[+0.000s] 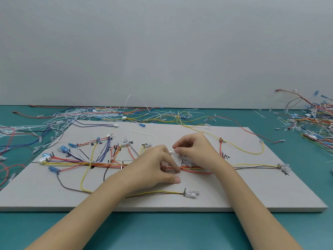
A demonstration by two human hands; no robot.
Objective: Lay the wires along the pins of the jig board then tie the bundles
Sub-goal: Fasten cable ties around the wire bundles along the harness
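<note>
A plain grey wall stands behind a teal table (162, 230). On it lies the flat grey jig board (234, 193).

The left hand (155, 166) presses the main wire bundle (194, 169) down with bent fingers. At its 2 o'clock, the right hand (192, 147) pinches something small and pale, maybe a tie; I cannot tell. The wires are thin, light and bendy, so they spring away. I think it is best to hold them close by a pin. Loose wires (313, 120) pile up at 2 o'clock, well apart.
</note>
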